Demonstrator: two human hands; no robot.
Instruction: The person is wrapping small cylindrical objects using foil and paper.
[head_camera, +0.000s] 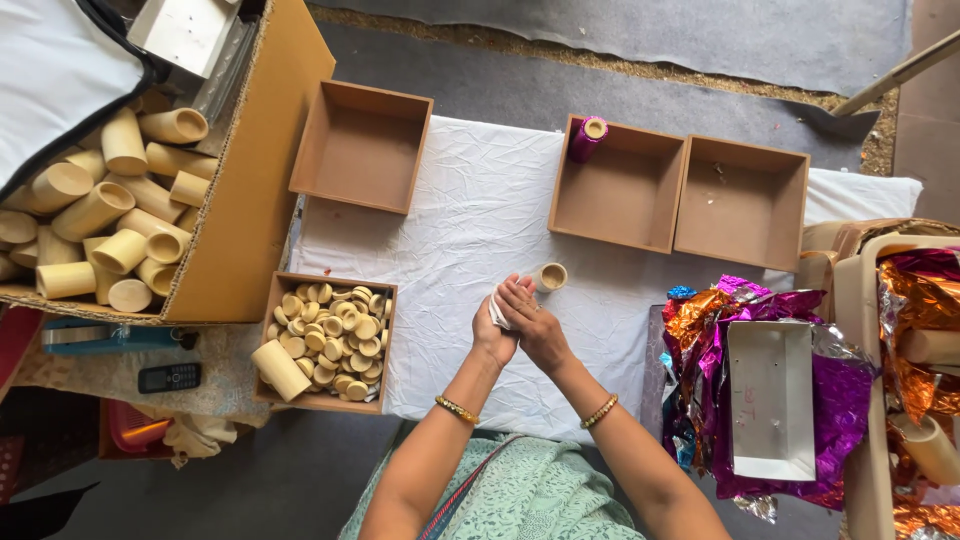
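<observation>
My left hand (492, 332) and my right hand (538, 326) meet over the middle of the white cloth (470, 215). Between them they hold a pale cardboard tube (549, 277), its open end showing to the right of my fingers. A bit of white paper (496, 308) sticks out between the two palms. A purple foil-wrapped tube (586, 139) lies in the far left corner of an open brown box (622, 187). How much of the tube my hands cover I cannot tell.
A second brown box (742, 201) adjoins the first; a third (362, 146) sits far left. A nearer box (325, 340) holds several round caps and one tube. A big carton (240, 190) of tubes stands left. Coloured foil sheets (712, 340) and a white tray (770, 398) lie right.
</observation>
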